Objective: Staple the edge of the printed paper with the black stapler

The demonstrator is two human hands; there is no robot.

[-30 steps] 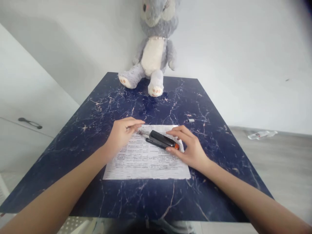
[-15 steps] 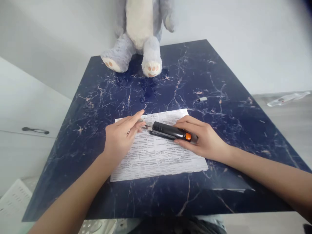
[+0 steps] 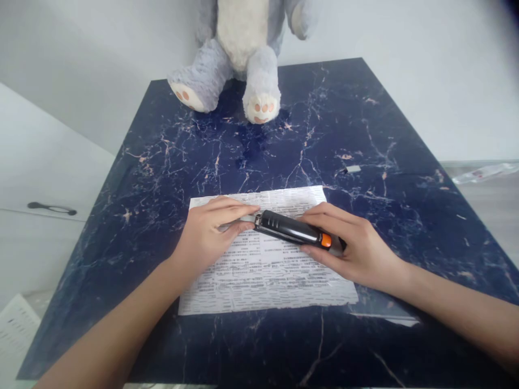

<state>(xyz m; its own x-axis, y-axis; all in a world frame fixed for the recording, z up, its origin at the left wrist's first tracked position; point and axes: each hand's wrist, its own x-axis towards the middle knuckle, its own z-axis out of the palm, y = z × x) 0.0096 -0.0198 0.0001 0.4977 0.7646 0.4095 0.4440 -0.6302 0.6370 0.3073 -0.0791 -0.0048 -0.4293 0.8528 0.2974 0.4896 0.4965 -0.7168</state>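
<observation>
A black stapler with an orange end point(image 3: 292, 231) lies across a printed sheet of paper point(image 3: 267, 273) on the dark blue marbled table point(image 3: 162, 162). My right hand point(image 3: 352, 248) is wrapped around the stapler's orange rear end, fingers on both sides. My left hand point(image 3: 211, 232) is closed in a pinch at the stapler's metal front tip, thumb and forefinger pressed on it, the palm resting on the paper's left part.
A grey and white plush toy point(image 3: 243, 59) sits at the far edge of the table against the white wall. A small pale strip point(image 3: 353, 169) lies on the table beyond the paper. A white cabinet with a dark handle point(image 3: 52, 208) stands to the left.
The view tilted downward and closer. My left fingers closed tighter on the stapler's front tip; my right hand slid further around its rear end. The stapler stays on the paper.
</observation>
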